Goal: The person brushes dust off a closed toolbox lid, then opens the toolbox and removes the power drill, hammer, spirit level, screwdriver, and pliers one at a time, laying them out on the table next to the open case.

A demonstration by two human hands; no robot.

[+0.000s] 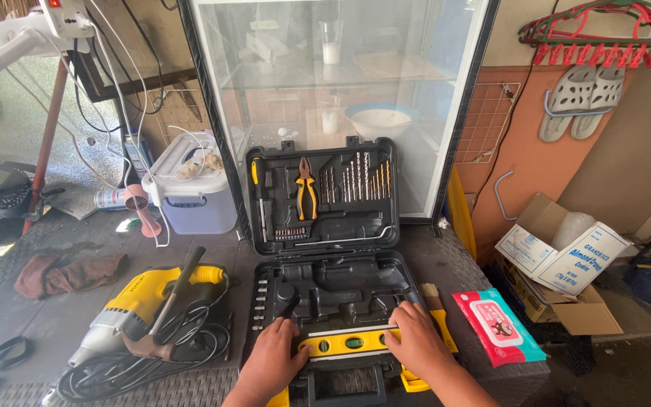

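Yellow spirit level (346,344) lies across the front of the lower half of an open black tool case (325,294) on the bench (9,301), touched at both ends. The left hand (271,358) rests on its left end, fingers curled down over the yellow body with the thumb pointing inward. The right hand (416,339) lies flat over its right end, fingers spread and pressing on the top edge; neither hand lifts the level clear of the case.

In the raised lid of the case sit pliers (307,187) with yellow and black grips, a row of drill bits (356,177) and a screwdriver (256,181). Left of the case lies a yellow power drill (133,301) with its black cord (145,362) coiled around it and a hammer (171,301) laid across. Just right of the case lies a red pack of wet wipes (497,326). Behind the case stands a glass-fronted cabinet (340,75), and beside that a white lidded plastic box (190,188).
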